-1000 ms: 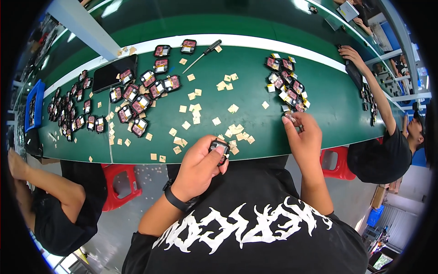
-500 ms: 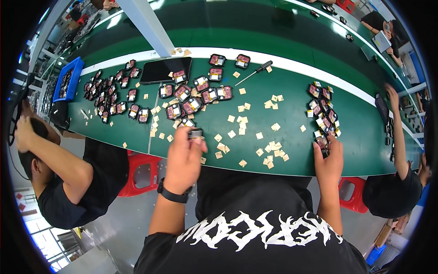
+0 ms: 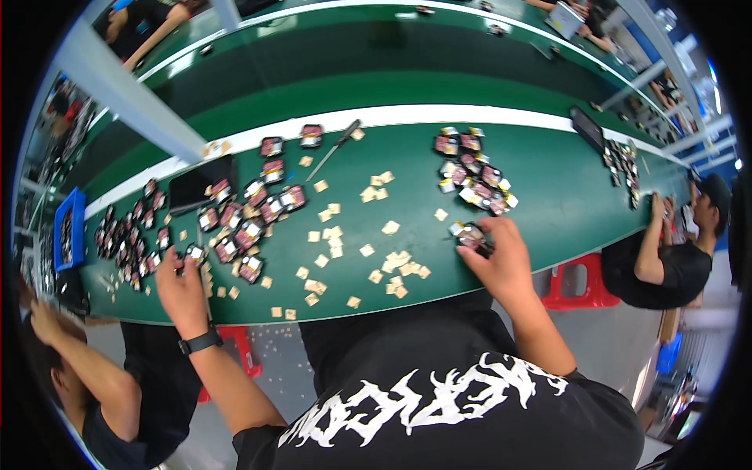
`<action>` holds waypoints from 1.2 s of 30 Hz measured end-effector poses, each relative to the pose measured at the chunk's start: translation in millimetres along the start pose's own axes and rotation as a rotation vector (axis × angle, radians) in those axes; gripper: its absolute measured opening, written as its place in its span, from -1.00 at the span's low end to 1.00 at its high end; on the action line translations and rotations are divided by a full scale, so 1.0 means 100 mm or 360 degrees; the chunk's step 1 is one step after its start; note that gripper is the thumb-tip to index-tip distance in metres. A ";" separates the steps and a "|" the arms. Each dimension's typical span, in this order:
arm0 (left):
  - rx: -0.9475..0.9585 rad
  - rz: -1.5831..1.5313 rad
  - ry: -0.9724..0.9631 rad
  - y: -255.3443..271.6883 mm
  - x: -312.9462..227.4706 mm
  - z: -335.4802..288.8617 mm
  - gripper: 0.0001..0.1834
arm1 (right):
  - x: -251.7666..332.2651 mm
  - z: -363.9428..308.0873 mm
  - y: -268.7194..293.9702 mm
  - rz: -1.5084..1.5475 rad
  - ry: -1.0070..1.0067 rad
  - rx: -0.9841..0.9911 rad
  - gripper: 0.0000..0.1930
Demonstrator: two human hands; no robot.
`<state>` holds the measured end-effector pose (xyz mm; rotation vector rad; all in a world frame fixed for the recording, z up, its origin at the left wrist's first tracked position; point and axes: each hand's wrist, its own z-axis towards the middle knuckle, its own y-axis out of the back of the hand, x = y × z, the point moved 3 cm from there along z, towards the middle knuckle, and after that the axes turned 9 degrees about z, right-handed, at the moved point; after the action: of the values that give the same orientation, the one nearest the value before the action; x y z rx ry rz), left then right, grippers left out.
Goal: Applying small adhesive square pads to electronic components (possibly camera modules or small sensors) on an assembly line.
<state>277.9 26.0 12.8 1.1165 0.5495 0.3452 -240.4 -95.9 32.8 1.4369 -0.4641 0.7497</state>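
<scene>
My left hand [image 3: 182,291] reaches over the left part of the green bench, thumb and fingers curled round a small dark electronic module, mostly hidden by them. Touching or close by its fingertips is another module [image 3: 194,253] with a pale label. At the right, my right hand [image 3: 505,260] pinches a black-framed electronic module [image 3: 471,235] between thumb and fingers, just below a pile of similar modules [image 3: 474,176]. A looser group of modules [image 3: 249,233] with reddish boards lies right of my left hand, and a denser heap [image 3: 129,239] lies beyond it.
Small tan square pieces [image 3: 335,233] are scattered across the middle of the bench [image 3: 415,196]. A screwdriver [image 3: 333,149] and a dark flat tray [image 3: 202,184] lie near the white rail. A blue bin [image 3: 69,229] stands far left. Co-workers sit on both sides.
The view has swung, shifting the bench leftward. My left hand has moved left with a module, toward the left-side modules. My right hand stays by the right pile, now pinching a module.
</scene>
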 end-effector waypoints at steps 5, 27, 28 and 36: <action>-0.0544 0.0121 -0.0165 0.34 -0.73 -0.08 -0.64 | 0.04 -0.02 0.01 0.0174 -0.0092 0.0153 -0.50; 0.1523 -0.2352 0.0231 -0.06 -2.60 -1.29 -0.55 | 0.44 -0.16 -0.15 0.0974 -0.0263 0.0633 -0.51; 0.1466 -0.2242 0.0177 -0.03 -2.61 -1.28 -0.55 | 0.48 -0.17 -0.17 0.0976 -0.0266 0.0634 -0.51; 0.1279 -0.2018 0.0071 -0.01 -2.58 -1.30 -0.53 | 0.56 -0.16 -0.22 0.1016 -0.0588 0.0849 -0.48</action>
<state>-7.7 -12.2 31.6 1.2704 1.3700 -1.0372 -189.0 -69.2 54.4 1.9665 -1.1016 1.1781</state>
